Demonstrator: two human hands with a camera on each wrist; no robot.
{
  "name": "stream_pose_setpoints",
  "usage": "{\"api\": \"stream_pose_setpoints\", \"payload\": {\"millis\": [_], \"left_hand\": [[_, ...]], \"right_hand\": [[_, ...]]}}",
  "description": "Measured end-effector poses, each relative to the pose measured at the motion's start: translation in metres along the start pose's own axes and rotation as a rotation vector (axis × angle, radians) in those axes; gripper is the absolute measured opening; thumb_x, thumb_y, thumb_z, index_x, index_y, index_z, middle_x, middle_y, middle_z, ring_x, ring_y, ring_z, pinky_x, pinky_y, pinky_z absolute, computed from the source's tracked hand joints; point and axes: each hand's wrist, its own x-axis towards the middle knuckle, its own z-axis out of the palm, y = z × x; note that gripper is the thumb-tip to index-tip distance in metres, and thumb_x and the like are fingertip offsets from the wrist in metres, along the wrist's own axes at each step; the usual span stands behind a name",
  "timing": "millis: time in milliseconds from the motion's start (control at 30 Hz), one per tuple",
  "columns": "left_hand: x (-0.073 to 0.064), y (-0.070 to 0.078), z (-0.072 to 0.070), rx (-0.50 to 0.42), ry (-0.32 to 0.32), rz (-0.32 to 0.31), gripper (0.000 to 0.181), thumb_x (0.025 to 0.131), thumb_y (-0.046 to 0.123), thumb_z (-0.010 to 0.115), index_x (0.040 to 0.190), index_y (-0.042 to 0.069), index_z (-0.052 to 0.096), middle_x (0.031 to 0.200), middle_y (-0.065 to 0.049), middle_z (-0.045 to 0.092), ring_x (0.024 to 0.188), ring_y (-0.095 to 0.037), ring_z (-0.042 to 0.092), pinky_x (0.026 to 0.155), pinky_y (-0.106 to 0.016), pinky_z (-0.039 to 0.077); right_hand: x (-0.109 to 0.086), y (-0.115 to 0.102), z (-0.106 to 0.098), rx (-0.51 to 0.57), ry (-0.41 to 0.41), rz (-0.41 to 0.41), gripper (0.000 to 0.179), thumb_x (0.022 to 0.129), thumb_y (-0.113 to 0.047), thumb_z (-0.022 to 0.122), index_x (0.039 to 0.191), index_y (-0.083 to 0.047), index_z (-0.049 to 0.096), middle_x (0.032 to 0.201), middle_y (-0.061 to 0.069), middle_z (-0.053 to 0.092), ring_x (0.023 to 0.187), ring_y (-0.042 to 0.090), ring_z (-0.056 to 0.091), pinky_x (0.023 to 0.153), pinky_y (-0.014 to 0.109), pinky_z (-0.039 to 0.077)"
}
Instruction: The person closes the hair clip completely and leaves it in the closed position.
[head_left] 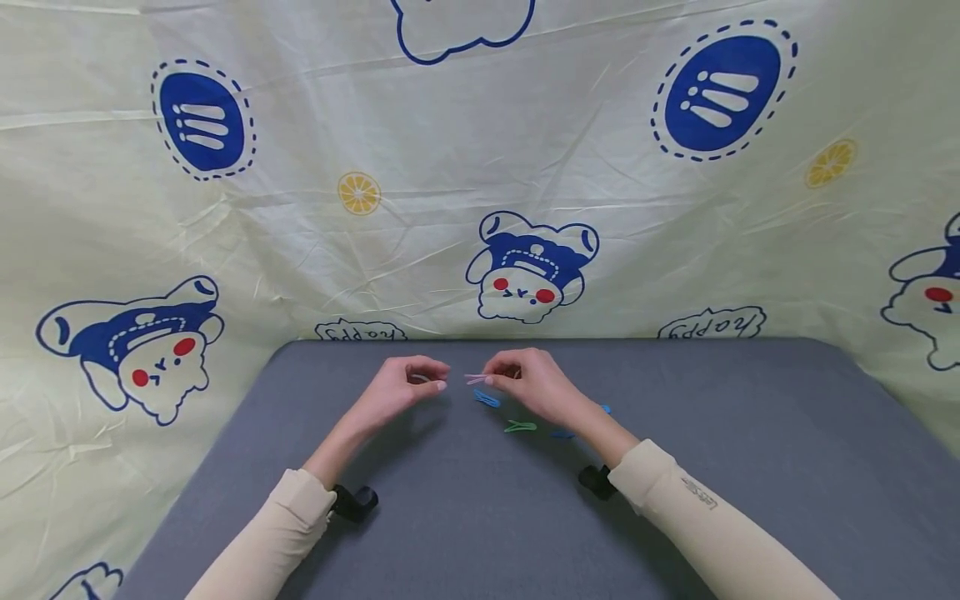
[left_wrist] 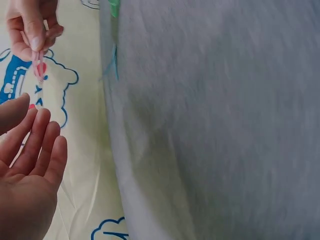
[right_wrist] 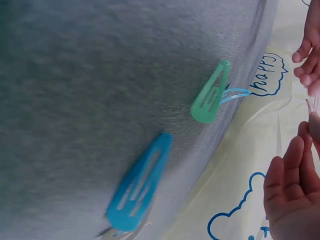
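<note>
From the head view, I see the person's right hand (head_left: 534, 382) pinching a thin, pale-pink snap hair clip (head_left: 481, 378), its material too small to tell, between thumb and fingers. The clip's long axis runs crosswise, its slightly parted free end pointing at the left hand (head_left: 401, 385), whose grip is empty, thumb and fingers apart, with a small gap between them and the clip. The right hand, holding the other end, is the nearer one. On the grey cloth-covered surface (head_left: 450, 517), just below the pink clip, lies a slim bright-blue hair clip (head_left: 487, 400), then a green V-spread hair clip (head_left: 521, 427) and a dark-blue hair clip (head_left: 562, 434). In the left wrist view, the left palm shows, fingers extended towards the pink clip, which sticks out of the right hand's pinch in line with them. In the right wrist view, the pink clip is at the picture's edge, between both hands; a teardrop-shaped blue clip with long slots (right_wrist: 127, 202) lies well apart from the right hand's grip.
</note>
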Motion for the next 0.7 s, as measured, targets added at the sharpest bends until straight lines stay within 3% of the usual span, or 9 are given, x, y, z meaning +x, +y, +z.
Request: {"api": "stream_pose_setpoints", "payload": {"millis": [167,333,700], "left_hand": [[-0.004,0.005,0.007,-0.006,0.019,0.034,0.022,0.091,0.008,0.070,0.112,0.004,0.071,0.110,-0.014,0.070,0.098,-0.019,0.064,0.088,-0.040,0.050],[-0.008,0.013,0.013,-0.009,0.023,0.039,0.024,0.090,0.008,0.071,0.113,0.006,0.071,0.111,-0.010,0.070,0.098,-0.017,0.064,0.090,-0.041,0.050],[-0.018,0.041,0.028,-0.039,0.007,0.098,0.026,0.090,0.009,0.072,0.116,0.005,0.070,0.112,-0.007,0.068,0.097,-0.022,0.065,0.090,-0.043,0.049]], "right_hand": [[-0.012,0.001,-0.001,0.006,0.070,0.004,0.010,0.093,-0.018,0.070,0.102,-0.015,0.075,0.090,-0.003,0.067,0.078,0.019,0.056,0.069,0.034,0.050],[-0.025,-0.002,-0.005,0.017,0.137,0.004,0.008,0.092,-0.019,0.071,0.099,-0.019,0.074,0.089,-0.007,0.066,0.078,0.018,0.057,0.069,0.034,0.051],[-0.054,-0.012,-0.016,0.015,0.219,0.007,0.009,0.091,-0.019,0.072,0.099,-0.020,0.074,0.091,-0.010,0.067,0.085,0.015,0.058,0.075,0.036,0.050]]}}
